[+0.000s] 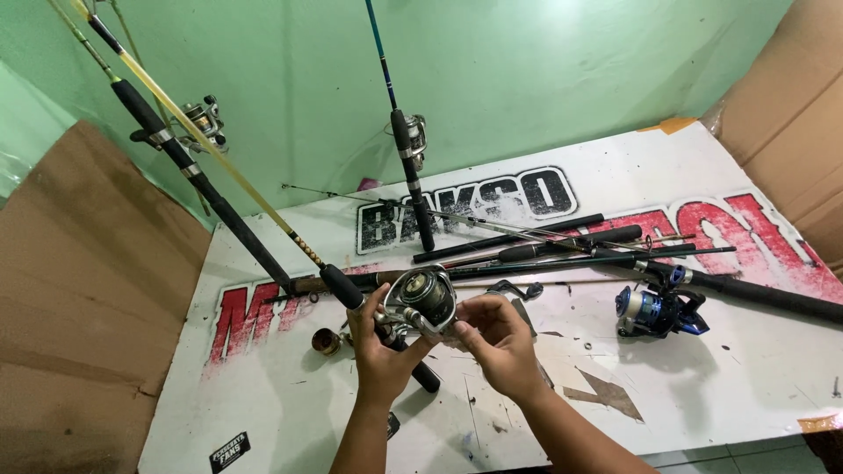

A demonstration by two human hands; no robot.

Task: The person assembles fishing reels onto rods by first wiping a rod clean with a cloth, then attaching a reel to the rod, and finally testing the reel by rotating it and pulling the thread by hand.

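Note:
My left hand (379, 349) grips the black foam handle of a fishing rod (347, 291) with a yellow shaft that slants up to the top left. A silver and gold spinning reel (423, 301) sits on that handle, just above my fingers. My right hand (502, 341) holds the reel's right side with thumb and fingertips. Both hands hover over a white printed board (702, 369) used as a table top.
Several dark rods (562, 246) lie across the board, one with a blue reel (654, 309). Two rods with reels (411, 140) lean on the green wall. A small brass cap (326, 341) lies left of my hand. Cardboard sheets (79, 298) flank both sides.

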